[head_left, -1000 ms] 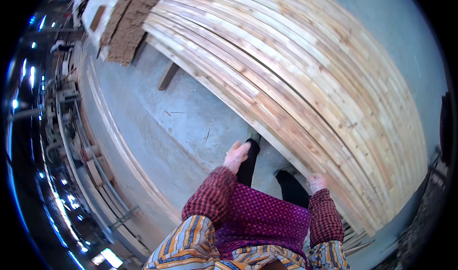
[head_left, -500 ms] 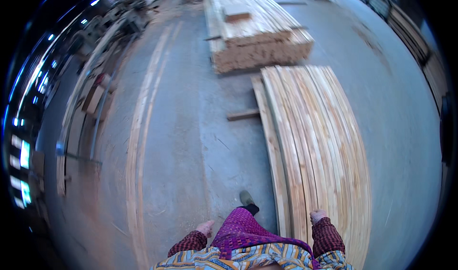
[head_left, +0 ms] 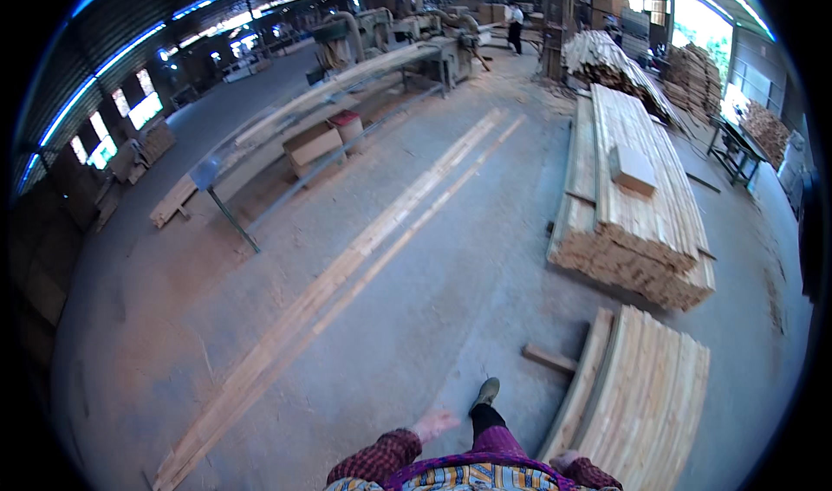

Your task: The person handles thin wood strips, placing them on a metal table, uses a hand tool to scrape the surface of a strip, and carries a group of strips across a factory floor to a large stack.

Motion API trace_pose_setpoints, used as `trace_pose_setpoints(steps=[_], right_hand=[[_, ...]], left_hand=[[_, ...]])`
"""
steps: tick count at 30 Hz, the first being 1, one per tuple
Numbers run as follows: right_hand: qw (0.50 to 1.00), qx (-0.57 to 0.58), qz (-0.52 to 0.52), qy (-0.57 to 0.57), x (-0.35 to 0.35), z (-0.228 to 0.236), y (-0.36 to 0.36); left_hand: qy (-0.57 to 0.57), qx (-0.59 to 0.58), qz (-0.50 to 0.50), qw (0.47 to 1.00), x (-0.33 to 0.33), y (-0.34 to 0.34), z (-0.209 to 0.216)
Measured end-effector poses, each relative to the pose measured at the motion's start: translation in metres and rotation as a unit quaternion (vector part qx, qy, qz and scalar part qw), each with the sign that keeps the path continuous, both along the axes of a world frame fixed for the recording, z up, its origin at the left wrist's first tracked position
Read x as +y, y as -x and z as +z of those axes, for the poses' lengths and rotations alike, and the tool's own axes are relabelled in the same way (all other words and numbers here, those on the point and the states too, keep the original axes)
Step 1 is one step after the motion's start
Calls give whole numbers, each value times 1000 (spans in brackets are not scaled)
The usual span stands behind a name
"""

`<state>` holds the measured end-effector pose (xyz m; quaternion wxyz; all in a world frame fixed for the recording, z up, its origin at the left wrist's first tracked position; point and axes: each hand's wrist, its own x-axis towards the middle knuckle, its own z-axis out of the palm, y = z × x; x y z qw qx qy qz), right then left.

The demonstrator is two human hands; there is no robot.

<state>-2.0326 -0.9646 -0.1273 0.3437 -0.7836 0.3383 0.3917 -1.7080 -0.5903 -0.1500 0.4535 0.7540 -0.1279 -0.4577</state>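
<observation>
My left hand [head_left: 436, 423] hangs out over the concrete floor, in a red checked sleeve. It is blurred, but the fingers look loosely stretched and nothing shows in them. On the other side, my right hand [head_left: 568, 461] is low, over the near left part of a stack of planed wooden boards [head_left: 646, 387]. Its fingers are mostly hidden, and whether it touches the boards I cannot tell. One board [head_left: 589, 361] lies along the left side of that stack, slightly apart from the others. A short wooden bearer [head_left: 549, 357] sticks out from under it.
A larger board stack [head_left: 637, 240] stands beyond, with a pale block [head_left: 633, 170] on top. Long thin strips [head_left: 364, 240] lie on the floor to the left. Past them runs a long machine bench [head_left: 321, 88] with a box [head_left: 312, 147] and red-topped bucket [head_left: 345, 125]. Far off stands a person [head_left: 516, 30].
My view has swung up and to the left, so the stacks now sit farther right and lower. My left hand has swung forward from beside my body. My right hand is lower in the picture.
</observation>
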Motion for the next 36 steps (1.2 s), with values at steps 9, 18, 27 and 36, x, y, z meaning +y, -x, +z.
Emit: trace_pose_setpoints(steps=[9,18,27,36], right_hand=[[930,45,357,75,-173,-173,-368],[969,-210,104,73,-168,-21,-923],[933,0,349,86,-153,-5,-1141],[930,20,367,17,-190,-126,-1326]], left_hand=[[-315,-160,-109,929,136,-226,-98],[-244,71,135,958,33,-424,-97],[-338,-311,-19,888,54,-832,-81],[88,126,476,866,-40,-1253,9]])
